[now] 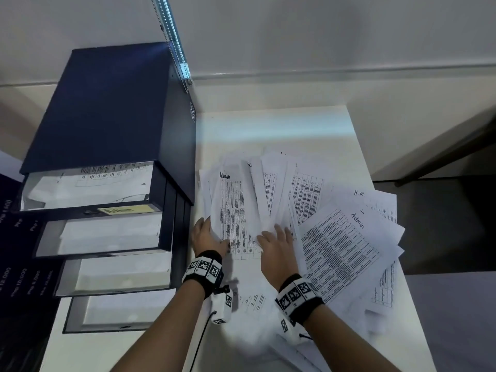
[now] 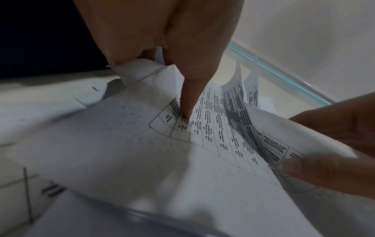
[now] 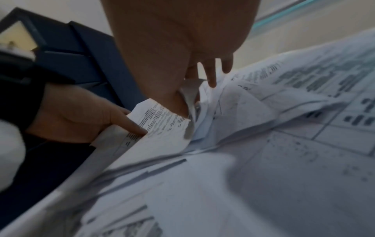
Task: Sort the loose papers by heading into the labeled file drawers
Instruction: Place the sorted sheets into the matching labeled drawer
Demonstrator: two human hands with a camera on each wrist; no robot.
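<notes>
— How far along is the sorting?

— Early, I'd judge. Some sheets lie in the open file drawers (image 1: 107, 232), but a big fan of loose papers (image 1: 308, 210) covers the desk (image 1: 268, 130).

— And the hands?

— The left hand (image 1: 208, 236) pinches the bottom edge of an Admin sheet (image 1: 232, 210); the right hand (image 1: 277, 244) lies spread on the sheets beside it.
</notes>
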